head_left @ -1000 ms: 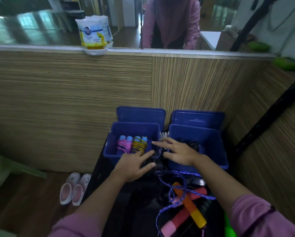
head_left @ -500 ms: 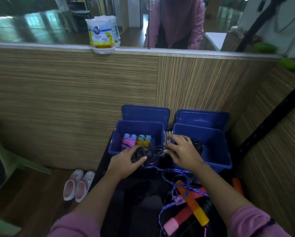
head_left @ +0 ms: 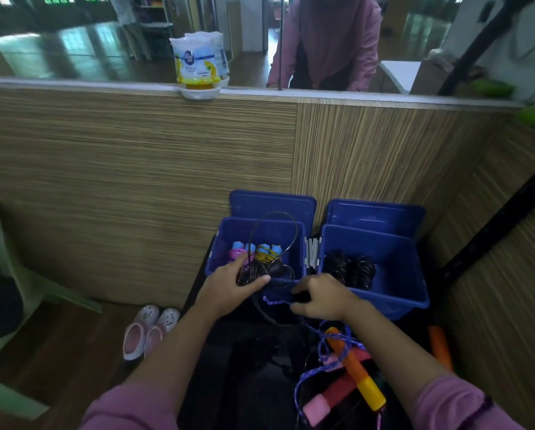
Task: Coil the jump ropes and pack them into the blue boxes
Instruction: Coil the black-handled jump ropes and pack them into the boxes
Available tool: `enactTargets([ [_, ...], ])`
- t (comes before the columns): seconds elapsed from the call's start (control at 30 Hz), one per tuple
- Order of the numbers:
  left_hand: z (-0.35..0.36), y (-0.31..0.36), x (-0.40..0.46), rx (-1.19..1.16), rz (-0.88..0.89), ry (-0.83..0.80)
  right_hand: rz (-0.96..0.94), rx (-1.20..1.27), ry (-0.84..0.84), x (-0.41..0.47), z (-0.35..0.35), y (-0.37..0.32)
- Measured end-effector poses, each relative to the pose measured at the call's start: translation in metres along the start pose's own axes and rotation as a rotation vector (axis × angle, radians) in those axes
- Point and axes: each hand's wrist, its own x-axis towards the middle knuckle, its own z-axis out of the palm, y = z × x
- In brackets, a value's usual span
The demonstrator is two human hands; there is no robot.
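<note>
Two open blue boxes stand side by side against the wooden wall. The left box (head_left: 219, 243) holds a pink coiled rope (head_left: 236, 253) and a yellow coiled rope (head_left: 264, 257), both with light blue handles. The right box (head_left: 399, 268) holds black coiled ropes (head_left: 351, 270). My left hand (head_left: 229, 290) grips a bundle of black jump rope (head_left: 253, 271) at the left box's front edge, with one loop (head_left: 294, 226) standing up over the box. My right hand (head_left: 322, 297) holds a dark handle between the boxes.
A purple rope (head_left: 325, 352) with an orange-yellow handle (head_left: 356, 367) and a pink handle (head_left: 318, 408) lies on the dark surface near me. White sticks (head_left: 312, 252) stand between the boxes. Pink shoes (head_left: 150, 328) sit on the floor at left. An air freshener (head_left: 198, 66) stands on the ledge.
My left hand has closed on the black rope and lifted it, so a loop now arcs over the left box. My right hand has drawn back from the right box, uncovering its black coils.
</note>
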Motion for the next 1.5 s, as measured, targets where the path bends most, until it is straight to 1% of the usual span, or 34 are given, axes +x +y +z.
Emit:
enactTargets([
  [0.03, 0.000, 0.003, -0.001, 0.010, 0.014, 0.001, 0.040, 0.136, 0.011, 0.002, -0.002, -0.003],
  [0.1, 0.000, 0.005, -0.002, -0.018, 0.032, 0.011, 0.140, 0.392, -0.075, 0.004, -0.006, -0.009],
  [0.13, -0.001, 0.005, -0.002, -0.041, 0.045, 0.013, 0.161, 0.428, -0.131, 0.005, -0.006, -0.011],
  [0.17, -0.001, 0.003, -0.002, -0.050, 0.057, 0.013, 0.157, 0.410, -0.145, 0.005, -0.004, -0.012],
  [0.2, 0.000, 0.001, -0.002, -0.037, 0.065, 0.015, 0.149, 0.378, -0.090, 0.005, 0.000, -0.013],
  [0.23, -0.001, -0.001, -0.002, -0.007, 0.072, 0.018, 0.142, 0.391, 0.031, 0.004, 0.001, -0.017],
  [0.3, -0.001, -0.003, -0.004, 0.073, 0.095, 0.024, 0.180, 0.574, 0.302, 0.004, 0.001, -0.023],
  [0.33, -0.001, -0.004, -0.005, 0.113, 0.119, 0.024, 0.204, 0.693, 0.385, 0.006, -0.001, -0.027],
  [0.37, -0.001, -0.003, -0.007, 0.155, 0.151, 0.018, 0.211, 0.792, 0.423, 0.008, -0.004, -0.029],
  [0.47, 0.000, -0.001, -0.013, 0.266, 0.224, -0.013, 0.199, 0.945, 0.432, 0.017, -0.007, -0.032],
  [0.53, 0.001, -0.008, -0.014, 0.208, 0.185, 0.015, 0.226, 0.953, 0.510, 0.020, -0.009, -0.026],
  [0.6, 0.001, -0.016, -0.014, 0.080, 0.111, 0.079, 0.317, 1.051, 0.581, 0.021, -0.010, -0.021],
  [0.67, -0.002, -0.019, -0.012, 0.054, 0.099, 0.124, 0.363, 1.141, 0.574, 0.021, -0.009, -0.016],
  [0.73, -0.006, -0.020, -0.011, 0.114, 0.133, 0.152, 0.348, 1.125, 0.475, 0.019, -0.004, -0.012],
  [0.8, -0.010, -0.021, -0.012, 0.125, 0.145, 0.181, 0.334, 1.077, 0.372, 0.016, 0.002, -0.007],
  [0.87, -0.013, -0.022, -0.014, 0.060, 0.126, 0.200, 0.377, 1.055, 0.358, 0.016, 0.008, -0.003],
  [0.93, -0.014, -0.021, -0.014, 0.046, 0.116, 0.207, 0.440, 1.149, 0.352, 0.016, 0.011, -0.003],
  [1.0, -0.013, -0.021, -0.013, 0.103, 0.120, 0.196, 0.465, 1.235, 0.237, 0.014, 0.012, -0.004],
  [1.03, -0.013, -0.023, -0.012, 0.124, 0.118, 0.192, 0.466, 1.225, 0.140, 0.011, 0.010, -0.005],
  [1.07, -0.013, -0.025, -0.011, 0.137, 0.116, 0.191, 0.471, 1.176, 0.024, 0.008, 0.008, -0.004],
  [1.13, -0.014, -0.028, -0.012, 0.149, 0.108, 0.190, 0.491, 0.979, -0.215, 0.001, -0.003, -0.005],
  [1.17, -0.016, -0.029, -0.012, 0.145, 0.108, 0.184, 0.521, 0.822, -0.296, 0.001, -0.011, -0.005],
  [1.2, -0.016, -0.030, -0.013, 0.140, 0.113, 0.171, 0.539, 0.614, -0.321, 0.002, -0.020, -0.005],
  [1.23, -0.017, -0.031, -0.014, 0.137, 0.128, 0.158, 0.544, 0.378, -0.293, 0.004, -0.029, -0.004],
  [1.27, -0.017, -0.033, -0.014, 0.134, 0.147, 0.144, 0.550, 0.188, -0.206, 0.008, -0.036, -0.003],
  [1.3, -0.017, -0.035, -0.014, 0.141, 0.175, 0.128, 0.550, 0.082, -0.069, 0.010, -0.041, -0.001],
  [1.33, -0.016, -0.037, -0.014, 0.167, 0.209, 0.111, 0.537, 0.065, 0.078, 0.015, -0.045, 0.001],
  [1.37, -0.014, -0.038, -0.014, 0.214, 0.240, 0.095, 0.502, 0.143, 0.205, 0.019, -0.047, -0.001],
  [1.4, -0.013, -0.038, -0.014, 0.262, 0.262, 0.085, 0.431, 0.289, 0.285, 0.023, -0.046, -0.008],
  [1.43, -0.011, -0.036, -0.015, 0.296, 0.276, 0.083, 0.339, 0.438, 0.288, 0.025, -0.044, -0.020],
  [1.47, -0.009, -0.033, -0.016, 0.306, 0.282, 0.089, 0.239, 0.524, 0.219, 0.026, -0.040, -0.034],
  [1.5, -0.007, -0.030, -0.017, 0.299, 0.286, 0.098, 0.181, 0.541, 0.112, 0.027, -0.032, -0.048],
])
